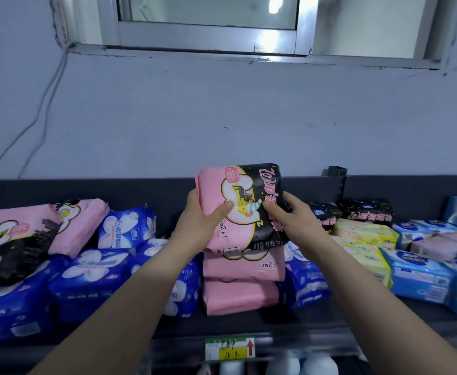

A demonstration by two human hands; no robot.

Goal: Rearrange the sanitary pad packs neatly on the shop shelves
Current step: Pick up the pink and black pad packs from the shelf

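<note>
Below the window (208, 12), my left grip (208, 217) and right grip (289, 215) each clasped a pink-and-black pack (246, 196) over the pink stack (242, 293) on the shelf (249, 324). Leaning packs (78, 226) on the left suggested plenty remained.

Metal-framed window (208, 28) set high in pale blue wall (222, 117). White cables (43, 105) hang down wall at left. Black slotted post (339, 182) right of centre. Green-yellow price label (230, 349), red arrow, bottom centre.

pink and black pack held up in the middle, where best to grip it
Probably the pink and black pack by its opposite side edges, left hand from the left, right hand from the right: it is flat, soft, upright.
</note>
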